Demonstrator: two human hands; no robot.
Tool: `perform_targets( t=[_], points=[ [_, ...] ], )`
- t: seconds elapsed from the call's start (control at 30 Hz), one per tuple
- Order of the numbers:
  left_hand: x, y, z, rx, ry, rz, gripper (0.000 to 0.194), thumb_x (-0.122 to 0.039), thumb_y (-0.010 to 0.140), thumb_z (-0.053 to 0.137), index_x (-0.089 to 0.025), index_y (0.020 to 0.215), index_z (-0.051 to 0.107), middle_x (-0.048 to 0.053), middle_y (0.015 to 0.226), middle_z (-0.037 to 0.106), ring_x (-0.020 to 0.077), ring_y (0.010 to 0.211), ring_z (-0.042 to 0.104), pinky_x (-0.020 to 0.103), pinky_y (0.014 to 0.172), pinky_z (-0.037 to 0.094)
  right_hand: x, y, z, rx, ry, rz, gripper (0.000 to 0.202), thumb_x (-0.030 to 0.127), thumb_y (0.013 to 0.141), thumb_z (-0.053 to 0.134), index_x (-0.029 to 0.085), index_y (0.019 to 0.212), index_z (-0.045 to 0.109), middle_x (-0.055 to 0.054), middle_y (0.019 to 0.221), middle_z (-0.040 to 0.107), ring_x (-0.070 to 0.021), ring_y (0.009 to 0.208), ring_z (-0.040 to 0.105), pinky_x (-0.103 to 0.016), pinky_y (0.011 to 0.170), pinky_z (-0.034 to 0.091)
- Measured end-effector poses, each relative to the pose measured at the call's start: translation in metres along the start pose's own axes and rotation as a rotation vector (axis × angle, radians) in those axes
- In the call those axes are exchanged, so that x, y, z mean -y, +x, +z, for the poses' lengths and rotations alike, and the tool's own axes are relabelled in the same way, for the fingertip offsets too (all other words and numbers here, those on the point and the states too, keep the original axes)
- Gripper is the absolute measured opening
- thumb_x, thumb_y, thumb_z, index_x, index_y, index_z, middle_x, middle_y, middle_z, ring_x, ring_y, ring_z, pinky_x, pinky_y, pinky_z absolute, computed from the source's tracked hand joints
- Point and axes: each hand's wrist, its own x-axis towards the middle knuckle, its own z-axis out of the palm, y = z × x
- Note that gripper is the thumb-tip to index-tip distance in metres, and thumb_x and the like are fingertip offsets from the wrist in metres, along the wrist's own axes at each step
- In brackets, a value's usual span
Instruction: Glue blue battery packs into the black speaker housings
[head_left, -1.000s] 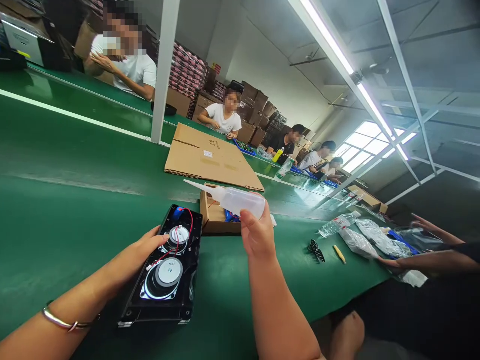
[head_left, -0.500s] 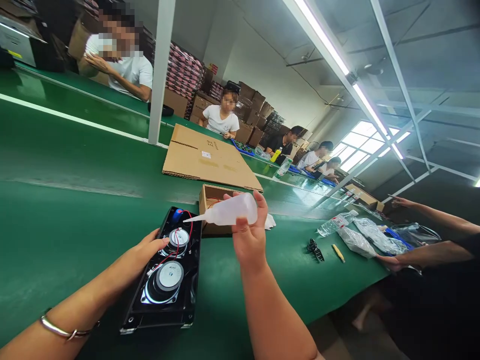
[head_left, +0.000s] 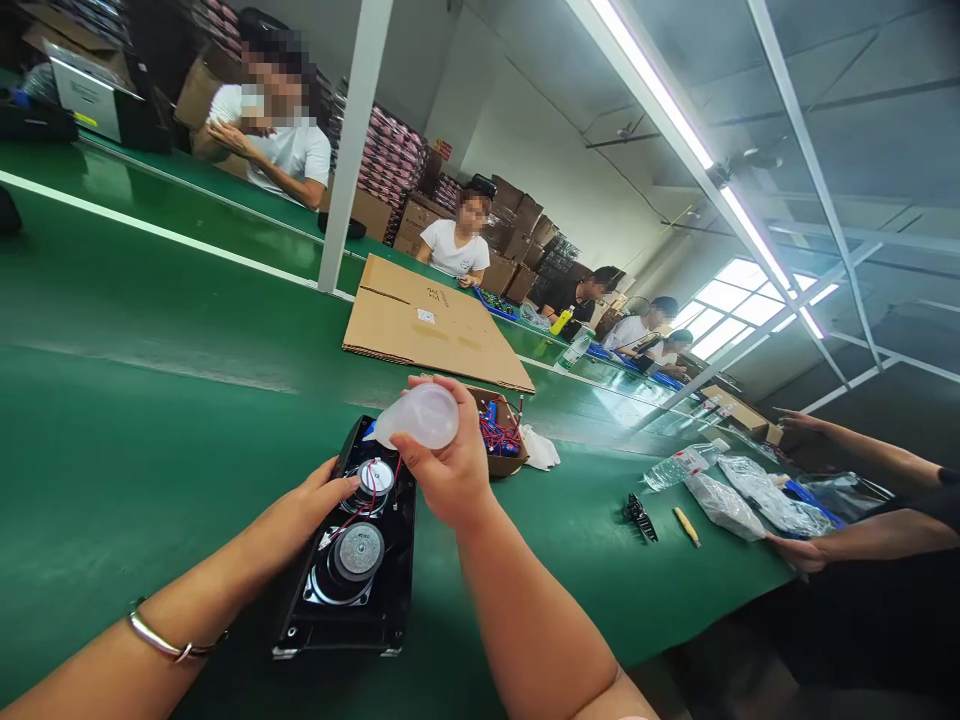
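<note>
A black speaker housing with two round speakers and thin red and black wires lies on the green table. My left hand grips its left edge, the thumb beside the upper speaker. In my right hand is a translucent white squeeze bottle, tilted over the far end of the housing. The bottle's nozzle tip is hidden behind its body, close to a blue part inside the housing.
Behind my right hand stands a small cardboard box of wired blue parts, beside a white cloth. Flat cardboard lies beyond. Rightward are a black hair clip, a yellow-handled tool, a plastic bottle and another person's hands.
My right hand has moved left and tipped the bottle's nozzle down toward the housing's far end. The small box's wired contents now show. The camera view has shifted slightly.
</note>
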Motion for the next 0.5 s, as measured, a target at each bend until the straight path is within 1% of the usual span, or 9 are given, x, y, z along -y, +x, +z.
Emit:
perform_targets(
  t=[0.1,0.17,0.23,0.3,0.37,0.5],
  points=[
    [0.000,-0.002,0.000,-0.011,0.082,0.003,0.055,-0.046,0.083,0.059,-0.023,0.132,0.048,0.010,0.120,0.065,0.0295,0.108,0.062,0.038,0.089,0.051,-0.002,0.008,0.006,0.030,-0.051,-0.049,0.054,0.030,0.083,0.067,0.022,0.127,0.037,-0.009,0.126,0.054,-0.0208,0.108,0.056,-0.037,0.096,0.047],
    [0.001,-0.001,0.000,-0.015,0.100,0.013,0.055,-0.047,0.084,0.057,-0.024,0.133,0.046,0.008,0.123,0.063,0.0287,0.110,0.061,0.039,0.094,0.047,-0.003,0.013,0.010,0.049,-0.105,-0.078,0.051,0.029,0.083,0.067,0.022,0.125,0.039,-0.008,0.123,0.056,-0.0203,0.106,0.057,-0.036,0.096,0.047],
    [0.003,0.001,-0.002,-0.026,0.102,0.008,0.057,-0.048,0.084,0.057,-0.025,0.134,0.045,0.008,0.127,0.061,0.0285,0.113,0.059,0.039,0.096,0.046,-0.003,0.017,0.014,0.077,-0.160,-0.081,0.050,0.028,0.082,0.067,0.021,0.124,0.041,-0.007,0.121,0.058,-0.0206,0.106,0.057,-0.036,0.096,0.046],
    [0.006,0.003,-0.003,-0.053,0.083,0.010,0.062,-0.048,0.082,0.060,-0.023,0.136,0.044,0.010,0.130,0.059,0.0288,0.115,0.058,0.038,0.096,0.047,-0.002,0.020,0.016,0.106,-0.208,-0.066,0.050,0.025,0.081,0.066,0.021,0.125,0.042,-0.007,0.121,0.058,-0.0212,0.106,0.057,-0.036,0.096,0.046],
    [0.007,0.004,-0.004,-0.055,0.042,0.032,0.067,-0.046,0.079,0.065,-0.019,0.137,0.045,0.013,0.129,0.059,0.0299,0.113,0.059,0.038,0.093,0.049,-0.001,0.021,0.017,0.137,-0.241,-0.062,0.051,0.021,0.081,0.065,0.020,0.126,0.042,-0.008,0.121,0.057,-0.0217,0.107,0.057,-0.036,0.096,0.046],
    [0.007,0.005,-0.003,-0.018,-0.016,0.061,0.063,-0.044,0.076,0.069,-0.019,0.131,0.051,0.014,0.118,0.065,0.0299,0.101,0.065,0.038,0.085,0.053,0.002,0.021,0.016,0.185,-0.254,-0.084,0.051,0.019,0.082,0.061,0.020,0.128,0.041,-0.008,0.124,0.056,-0.0223,0.111,0.055,-0.036,0.098,0.045]
  ],
)
